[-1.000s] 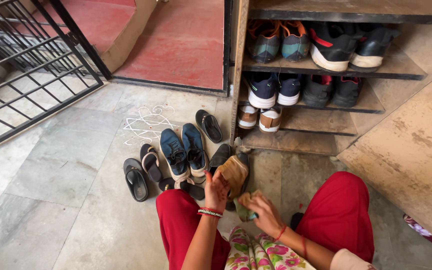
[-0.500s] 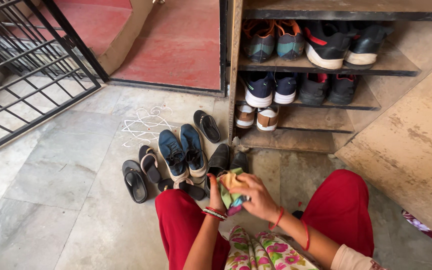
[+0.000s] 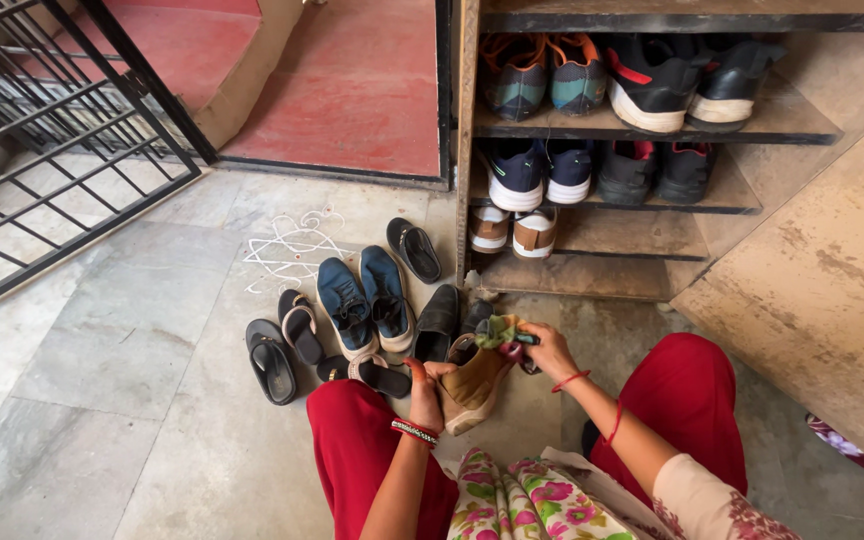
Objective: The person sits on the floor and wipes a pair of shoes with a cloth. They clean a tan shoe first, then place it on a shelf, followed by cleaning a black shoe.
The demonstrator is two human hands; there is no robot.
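Observation:
My left hand (image 3: 425, 392) grips a tan shoe (image 3: 474, 381) by its heel end, holding it tilted above the floor between my red-clad knees. My right hand (image 3: 549, 349) clutches a crumpled green and multicoloured cloth (image 3: 502, 331) and presses it against the shoe's upper toe end. Both wrists wear red bangles or thread. A black shoe (image 3: 436, 322) lies on the floor just beyond the tan one.
A pair of blue sneakers (image 3: 365, 299), black sandals (image 3: 273, 359) and a black slipper (image 3: 415, 248) lie on the grey stone floor. A wooden shoe rack (image 3: 652, 126) with several pairs stands ahead. A black metal gate (image 3: 52, 140) is at the left, a red step behind.
The tan shoe has turned so its side faces me. My right hand with the cloth moved from the shoe's near middle up and right to its far end.

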